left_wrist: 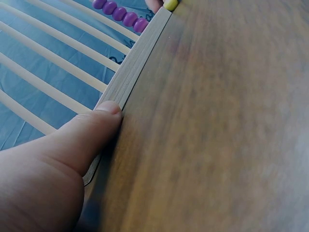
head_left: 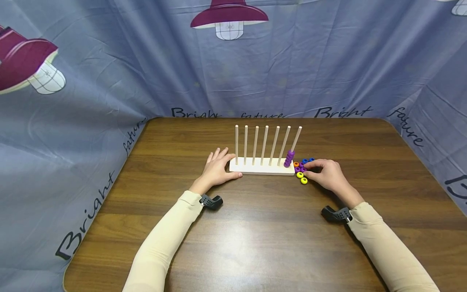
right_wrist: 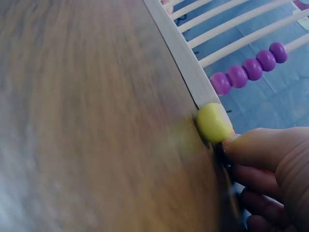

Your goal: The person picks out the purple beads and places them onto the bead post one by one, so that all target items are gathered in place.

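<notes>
A pale wooden stand [head_left: 262, 172] with several upright pegs is on the table. Its rightmost peg carries a stack of purple beads [head_left: 289, 159]. My left hand [head_left: 215, 168] grips the stand's left end, thumb along the front edge and index finger at the back. At the right end, my right hand [head_left: 326, 175] reaches into a small cluster of loose beads, thumb and index fingertips around a purple bead [head_left: 303, 170]. That pinch is hidden in the right wrist view, where a yellow bead [right_wrist: 213, 123] sits right by the thumb.
Beside the stand's right end lie two yellow beads [head_left: 304, 181], an orange bead [head_left: 296, 164], more purple ones and blue beads [head_left: 305, 161] farther back. The brown wooden table [head_left: 175, 146] is bordered by a printed blue curtain [head_left: 157, 61].
</notes>
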Available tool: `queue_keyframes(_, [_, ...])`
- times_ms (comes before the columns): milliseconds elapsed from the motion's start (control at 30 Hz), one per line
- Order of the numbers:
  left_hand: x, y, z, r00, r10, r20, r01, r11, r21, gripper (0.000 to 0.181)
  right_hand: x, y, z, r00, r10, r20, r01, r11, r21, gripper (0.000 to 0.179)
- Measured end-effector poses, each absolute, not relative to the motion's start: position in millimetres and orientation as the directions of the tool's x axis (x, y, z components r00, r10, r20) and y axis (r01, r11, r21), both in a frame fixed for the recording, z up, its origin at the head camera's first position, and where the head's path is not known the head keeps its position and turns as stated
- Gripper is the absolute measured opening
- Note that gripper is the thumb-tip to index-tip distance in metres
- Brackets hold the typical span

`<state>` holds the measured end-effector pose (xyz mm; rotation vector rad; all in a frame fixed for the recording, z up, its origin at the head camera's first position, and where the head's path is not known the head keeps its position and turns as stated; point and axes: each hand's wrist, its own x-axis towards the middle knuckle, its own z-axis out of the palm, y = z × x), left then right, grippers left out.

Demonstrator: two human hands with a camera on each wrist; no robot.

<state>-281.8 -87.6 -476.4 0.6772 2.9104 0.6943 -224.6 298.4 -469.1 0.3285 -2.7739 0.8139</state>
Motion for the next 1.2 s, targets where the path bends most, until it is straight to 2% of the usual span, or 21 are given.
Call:
queue_keyframes(533, [-283.4, -88.2, -477.8, -0.9, 0.434, 0.036, 0.403, 0.8, 0.444, 0.081, -225.8, 297.0, -474.8, -0.921, -0.186, 0.342, -0.338, 0.819, -0.464, 0.024])
queue_keyframes(867, [-284.0, -88.5, -479.1, -0.901, 0.432, 0.038, 0.403, 0.803, 0.439, 0.081, -225.2, 298.1, -473.6, -0.95, -0.092, 0.297, -0.245, 0.811, -0.531, 0.021])
queue_keyframes(1200, [-283.6, -88.5, -477.9, -0.9, 0.435, 0.036, 0.404, 0.8, 0.442, 0.081, -223.2, 298.9, -469.9, -0.949, -0.066, 0.308, -0.25, 0.753, -0.609, 0.022])
